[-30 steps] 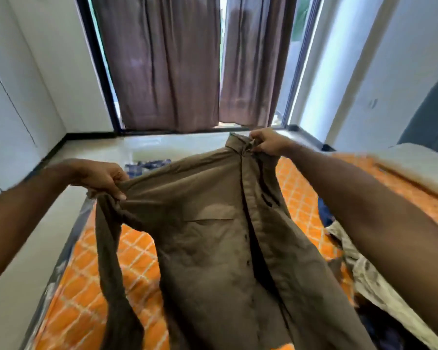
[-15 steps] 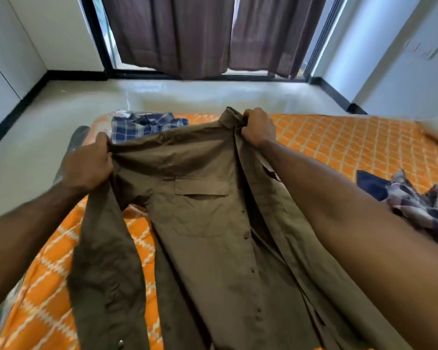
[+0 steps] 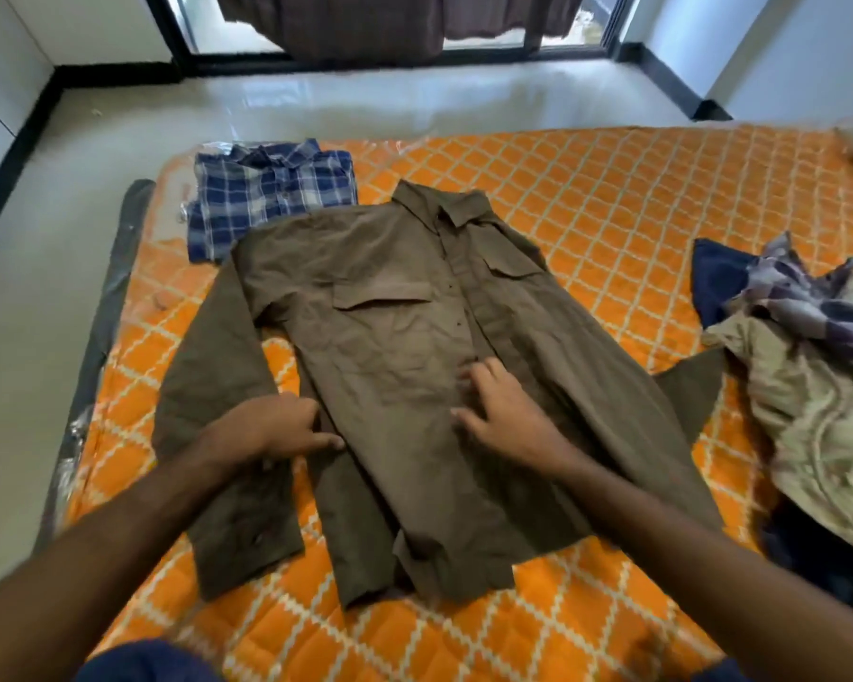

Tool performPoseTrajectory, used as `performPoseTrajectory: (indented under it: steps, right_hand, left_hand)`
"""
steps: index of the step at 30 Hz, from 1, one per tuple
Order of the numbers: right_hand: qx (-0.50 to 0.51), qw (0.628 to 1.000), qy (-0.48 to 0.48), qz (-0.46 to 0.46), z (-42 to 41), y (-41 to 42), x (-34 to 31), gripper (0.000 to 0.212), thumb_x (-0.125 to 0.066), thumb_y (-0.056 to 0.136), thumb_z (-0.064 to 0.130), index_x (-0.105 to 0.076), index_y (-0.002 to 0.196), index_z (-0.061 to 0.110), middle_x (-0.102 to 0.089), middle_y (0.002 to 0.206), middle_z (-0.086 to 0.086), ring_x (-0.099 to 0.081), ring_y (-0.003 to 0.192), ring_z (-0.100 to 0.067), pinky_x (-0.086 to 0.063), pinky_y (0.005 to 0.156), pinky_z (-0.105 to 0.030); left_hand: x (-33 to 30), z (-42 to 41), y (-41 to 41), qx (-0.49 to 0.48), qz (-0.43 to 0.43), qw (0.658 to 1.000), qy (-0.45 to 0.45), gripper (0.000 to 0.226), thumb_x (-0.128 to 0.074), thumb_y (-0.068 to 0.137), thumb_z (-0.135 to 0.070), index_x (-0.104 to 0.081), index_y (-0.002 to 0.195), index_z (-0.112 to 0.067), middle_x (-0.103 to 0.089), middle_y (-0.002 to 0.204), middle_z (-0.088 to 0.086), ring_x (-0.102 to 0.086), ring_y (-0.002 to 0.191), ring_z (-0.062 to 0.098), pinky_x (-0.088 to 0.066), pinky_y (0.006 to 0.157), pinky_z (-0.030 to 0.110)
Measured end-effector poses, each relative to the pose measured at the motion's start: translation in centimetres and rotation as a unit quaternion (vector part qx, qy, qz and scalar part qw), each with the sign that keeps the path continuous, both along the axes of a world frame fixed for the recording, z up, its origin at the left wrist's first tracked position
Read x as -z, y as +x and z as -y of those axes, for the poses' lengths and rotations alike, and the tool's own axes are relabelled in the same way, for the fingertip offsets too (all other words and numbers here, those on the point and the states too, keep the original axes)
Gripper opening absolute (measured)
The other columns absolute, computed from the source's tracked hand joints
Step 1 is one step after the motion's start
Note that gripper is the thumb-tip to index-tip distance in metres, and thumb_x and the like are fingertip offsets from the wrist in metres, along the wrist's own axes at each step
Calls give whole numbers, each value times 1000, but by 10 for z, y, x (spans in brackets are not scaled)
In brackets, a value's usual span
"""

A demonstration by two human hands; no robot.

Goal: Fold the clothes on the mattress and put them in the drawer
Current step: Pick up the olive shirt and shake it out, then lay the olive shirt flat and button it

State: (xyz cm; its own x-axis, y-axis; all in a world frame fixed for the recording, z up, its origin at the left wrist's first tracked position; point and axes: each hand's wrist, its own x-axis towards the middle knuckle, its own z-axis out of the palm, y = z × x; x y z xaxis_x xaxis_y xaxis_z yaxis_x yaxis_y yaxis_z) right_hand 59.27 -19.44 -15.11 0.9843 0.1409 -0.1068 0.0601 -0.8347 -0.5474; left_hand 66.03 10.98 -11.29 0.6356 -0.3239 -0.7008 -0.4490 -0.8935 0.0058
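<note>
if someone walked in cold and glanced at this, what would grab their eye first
The bright orange diamond-quilted mattress fills the view, with a long-sleeved olive-brown button shirt spread face up across its middle. Both hands lie on it: the left hand at the seam by the sleeve, the right hand flat on the front. A folded blue plaid shirt sits at the far left corner, and a rumpled heap of unfolded clothes lies at the right edge.

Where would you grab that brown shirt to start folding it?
Probably the left sleeve, pinched near its cuff from the mattress's left edge. The brown shirt lies flat, front up, and that sleeve sprawls outward clear of the body, free to swing across. The left hand rests right beside it.
</note>
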Motion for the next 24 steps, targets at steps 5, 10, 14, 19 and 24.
performPoseTrajectory:
  steps: [5,10,14,19,24]
  right_hand:
    - [195,978,32,-71,-2,-67,12,63,-72,85,55,-50,127,14,-55,123,-11,-58,115,-32,-50,96,-45]
    - [215,939,173,-205,-16,-104,-6,61,-79,83,46,-49,125,14,-62,110,-1,-62,105,-22,-52,86,-35]
    - [235,897,323,-189,2,-94,-11,16,-74,89,13,-71,102,5,-72,104,-12,-66,91,-22,-54,73,-29]
    - [324,908,256,-76,50,-87,-28,19,-66,95,23,-56,80,17,-61,78,-3,-58,81,-23,-45,76,-36]
    - [261,947,166,-85,61,-95,-17,11,-69,93,14,-59,97,13,-55,84,4,-56,90,-19,-38,72,-30]
  left_hand:
    - [-19,9,-46,-83,-43,994,-56,43,-69,88,-56,-56,83,-16,-73,70,-2,-69,57,11,-49,48,25]
    - [-14,26,-124,-20,-6,994,-107,75,-69,63,-80,-48,101,-19,-56,111,8,-56,97,20,-41,71,26]
    - [-12,32,-161,43,129,990,-46,105,-56,63,-91,-43,133,-14,-51,128,7,-57,114,29,-50,87,39]
    - [-16,51,-187,126,263,956,1,44,-53,94,-35,-42,131,-15,-58,119,9,-67,94,31,-49,66,42]
    - [-18,36,-191,221,296,928,50,35,-60,90,-19,-45,122,-24,-66,89,2,-68,68,27,-38,58,35]
